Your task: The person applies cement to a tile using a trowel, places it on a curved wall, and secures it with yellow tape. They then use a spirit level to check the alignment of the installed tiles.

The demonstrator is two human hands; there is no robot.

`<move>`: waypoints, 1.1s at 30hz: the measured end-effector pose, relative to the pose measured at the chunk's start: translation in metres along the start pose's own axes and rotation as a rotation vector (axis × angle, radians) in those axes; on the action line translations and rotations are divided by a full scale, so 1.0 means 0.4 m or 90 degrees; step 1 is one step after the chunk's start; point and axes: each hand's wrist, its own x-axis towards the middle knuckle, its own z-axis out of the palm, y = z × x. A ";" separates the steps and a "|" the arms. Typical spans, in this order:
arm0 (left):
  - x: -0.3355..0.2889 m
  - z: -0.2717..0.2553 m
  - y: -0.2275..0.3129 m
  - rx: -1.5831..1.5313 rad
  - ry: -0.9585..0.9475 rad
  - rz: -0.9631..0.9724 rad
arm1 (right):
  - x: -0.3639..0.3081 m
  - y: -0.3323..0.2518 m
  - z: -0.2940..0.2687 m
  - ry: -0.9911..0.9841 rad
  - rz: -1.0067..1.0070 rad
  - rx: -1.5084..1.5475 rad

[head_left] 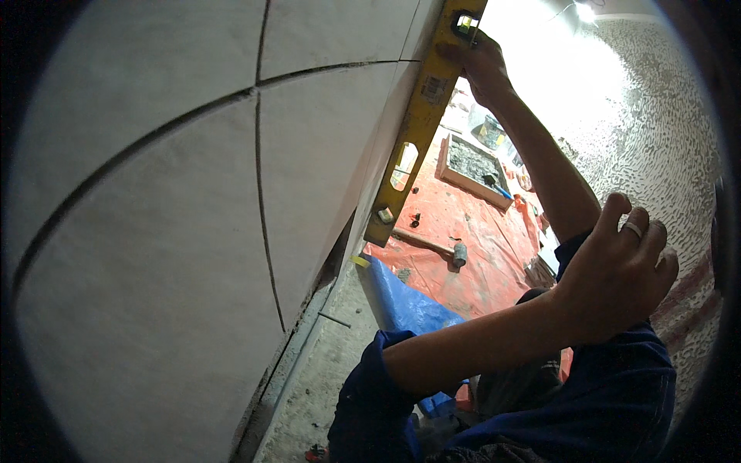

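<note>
A yellow spirit level (430, 89) stands on a slant along the side edge of the large pale tiles (154, 208). Its vials show near the top and the lower end. My right hand (485, 65) grips the level close to its upper vial, the fingers partly hidden by it. My left hand (610, 274), with a ring on one finger, is raised at the right in front of my right arm. Its fingers are loosely bent and apart, and I see nothing in it. Dark joints run between the tiles.
A rubber mallet (459, 255) lies on red sheeting (494, 243), near a blue sheet (405, 297). Beyond are a tray of grey mortar (472, 162) and a bucket (490, 131). A thin metal rod (334, 320) juts out near the tiles' base. A textured wall (656, 131) rises at right.
</note>
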 end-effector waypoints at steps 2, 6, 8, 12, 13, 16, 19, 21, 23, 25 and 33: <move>-0.001 0.008 0.001 0.016 0.013 0.009 | 0.004 0.006 -0.007 -0.010 -0.003 -0.015; -0.012 0.007 0.005 -0.001 -0.042 -0.009 | 0.019 0.018 -0.034 -0.038 -0.008 -0.027; -0.022 -0.003 0.001 0.004 -0.071 -0.016 | 0.024 0.023 -0.047 -0.045 -0.011 -0.012; -0.032 -0.011 -0.010 0.015 -0.084 -0.017 | 0.033 0.024 -0.055 -0.041 0.012 -0.013; -0.038 -0.016 -0.014 0.011 -0.082 -0.017 | 0.033 0.024 -0.050 -0.039 0.022 -0.021; -0.049 -0.017 -0.016 0.003 -0.071 -0.015 | 0.027 0.014 -0.031 -0.034 -0.009 -0.001; -0.051 -0.007 -0.012 0.012 -0.083 -0.011 | 0.021 -0.009 -0.013 0.045 0.030 -0.034; -0.052 -0.002 -0.011 0.023 -0.088 -0.006 | 0.018 -0.025 -0.005 0.031 0.036 -0.014; -0.051 0.001 -0.009 0.025 -0.092 -0.004 | 0.017 -0.038 0.000 0.029 0.037 -0.011; -0.047 0.002 -0.011 0.020 -0.092 -0.011 | 0.021 -0.043 0.004 0.038 0.037 -0.025; -0.028 0.005 -0.006 0.018 0.011 0.017 | 0.041 -0.007 -0.025 0.002 0.037 -0.003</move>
